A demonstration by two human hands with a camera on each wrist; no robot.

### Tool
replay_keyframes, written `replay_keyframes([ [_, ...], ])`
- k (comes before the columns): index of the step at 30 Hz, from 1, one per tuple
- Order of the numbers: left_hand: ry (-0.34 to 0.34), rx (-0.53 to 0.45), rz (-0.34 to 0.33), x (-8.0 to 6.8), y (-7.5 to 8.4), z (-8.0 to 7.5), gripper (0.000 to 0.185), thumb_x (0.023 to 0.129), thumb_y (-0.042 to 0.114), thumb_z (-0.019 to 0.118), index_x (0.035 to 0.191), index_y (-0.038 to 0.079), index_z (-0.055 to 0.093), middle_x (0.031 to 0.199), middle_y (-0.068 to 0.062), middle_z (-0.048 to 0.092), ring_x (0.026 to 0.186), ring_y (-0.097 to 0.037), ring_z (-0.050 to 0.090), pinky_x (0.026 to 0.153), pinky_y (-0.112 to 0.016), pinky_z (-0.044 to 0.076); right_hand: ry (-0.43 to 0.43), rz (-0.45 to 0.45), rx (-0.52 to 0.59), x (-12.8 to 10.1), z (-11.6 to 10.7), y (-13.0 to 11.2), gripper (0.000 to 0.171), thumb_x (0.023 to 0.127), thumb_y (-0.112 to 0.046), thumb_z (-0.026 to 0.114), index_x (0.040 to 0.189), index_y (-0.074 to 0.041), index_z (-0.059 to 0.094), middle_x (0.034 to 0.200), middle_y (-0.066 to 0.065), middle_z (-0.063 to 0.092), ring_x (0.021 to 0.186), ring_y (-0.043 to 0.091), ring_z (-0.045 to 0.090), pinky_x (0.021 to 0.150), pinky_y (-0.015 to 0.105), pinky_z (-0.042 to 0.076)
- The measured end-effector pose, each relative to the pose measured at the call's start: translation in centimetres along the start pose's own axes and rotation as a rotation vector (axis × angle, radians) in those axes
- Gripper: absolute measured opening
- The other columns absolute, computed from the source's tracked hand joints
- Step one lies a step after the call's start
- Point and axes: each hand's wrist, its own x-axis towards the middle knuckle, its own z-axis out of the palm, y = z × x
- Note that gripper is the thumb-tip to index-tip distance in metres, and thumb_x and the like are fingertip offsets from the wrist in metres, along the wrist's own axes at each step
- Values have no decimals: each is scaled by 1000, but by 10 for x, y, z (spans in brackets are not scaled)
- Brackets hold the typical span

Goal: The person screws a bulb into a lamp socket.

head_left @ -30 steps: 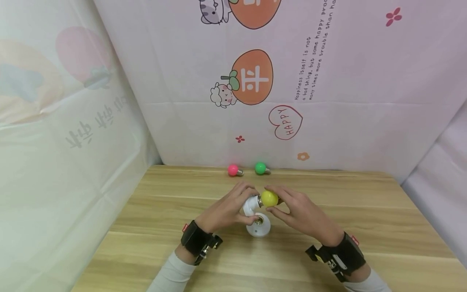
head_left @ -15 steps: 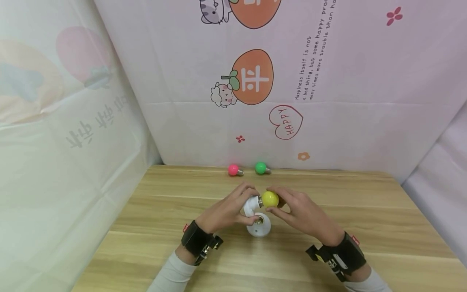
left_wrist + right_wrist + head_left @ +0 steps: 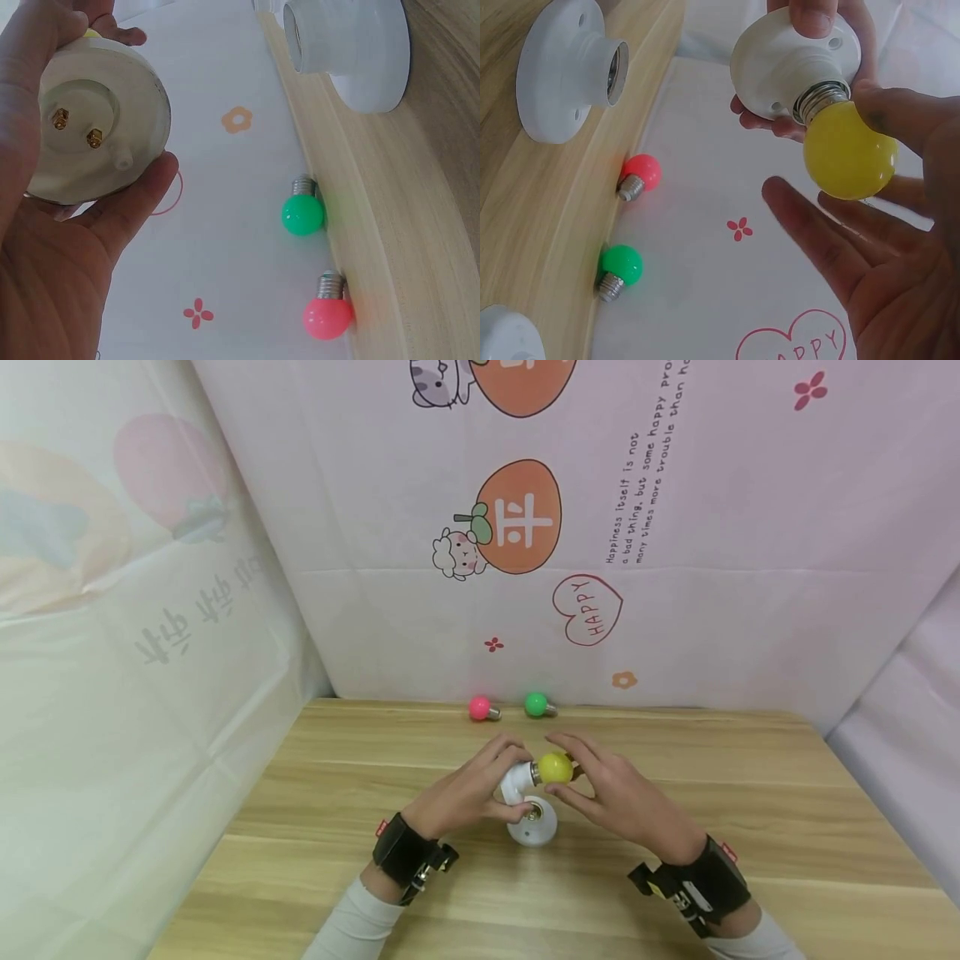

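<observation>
The left hand (image 3: 468, 789) is holding a white lamp socket (image 3: 516, 781) above the table (image 3: 315, 827); its fingers (image 3: 131, 199) are curling around the round base of this socket, and the thumb is pressing on the front side, as the right wrist view is showing. A yellow bulb (image 3: 555, 767) is sitting with its metal thread in the mouth of the socket, and I cannot tell how deep it is sitting; both things are staying in the air over the middle of the table. The right hand (image 3: 611, 793) is standing around the yellow bulb; in the right wrist view its fingers (image 3: 817, 240) are lying straight and apart under the bulb without closing on it, while the upper part of the hand is touching the glass from the side. A second white socket (image 3: 532, 825) is lying on the table just under the hands, with its opening looking upward; a pink bulb (image 3: 480, 708) and a green bulb (image 3: 536, 704) are lying near each other at the far edge of the table, against the printed cloth wall (image 3: 675, 527).
</observation>
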Motion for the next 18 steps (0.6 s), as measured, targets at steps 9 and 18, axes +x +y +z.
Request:
replay_keyframes([
  [9,-8,-26,-21,0,0,-1,53,95,31,81,136,10,54,132,0,49,117,-8,52,97,-17,53,-8,-84,37,1,1,1,56,88,-12,88,137,-7,62,138,5,64,111,16,71,90,31,64],
  [18,8,-22,0,0,0,-1,54,94,29,82,135,10,54,133,0,50,117,-9,52,98,-18,53,-8,-75,33,0,0,0,64,81,3,89,138,-8,61,135,9,67,110,20,74,88,29,64],
])
